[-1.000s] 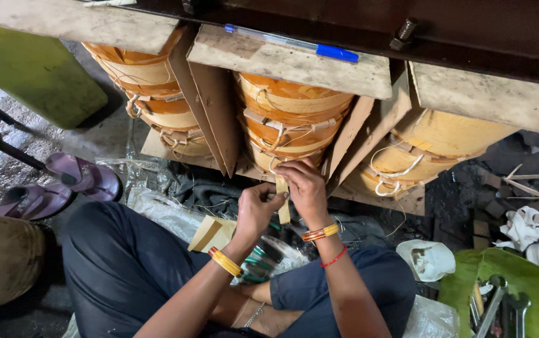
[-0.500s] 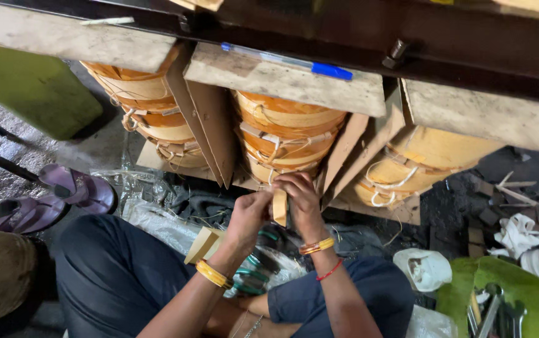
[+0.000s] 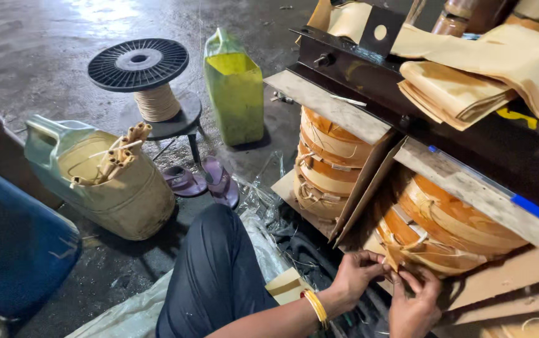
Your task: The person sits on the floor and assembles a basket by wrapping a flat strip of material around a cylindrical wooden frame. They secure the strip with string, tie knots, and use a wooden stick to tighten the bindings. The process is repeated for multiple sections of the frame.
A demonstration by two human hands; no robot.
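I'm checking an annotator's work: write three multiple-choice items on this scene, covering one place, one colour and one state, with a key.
1. Where is the black spool?
A. on a small stool
B. inside the yellow can
C. on the person's lap

2. What colour is the bangle on the left hand?
A. blue
B. yellow
C. white

3. What are both hands doing?
A. resting on the knees
B. pinching tape at the orange coil
C. gripping the spool

Key: A, it sits on the stool top; B, a yellow band circles the wrist; B, the left hand and right hand meet at the coil.

workshop | orange taped coils (image 3: pixel 454 228) | wire spool (image 3: pixel 139 75) | stained concrete floor (image 3: pixel 44 37)
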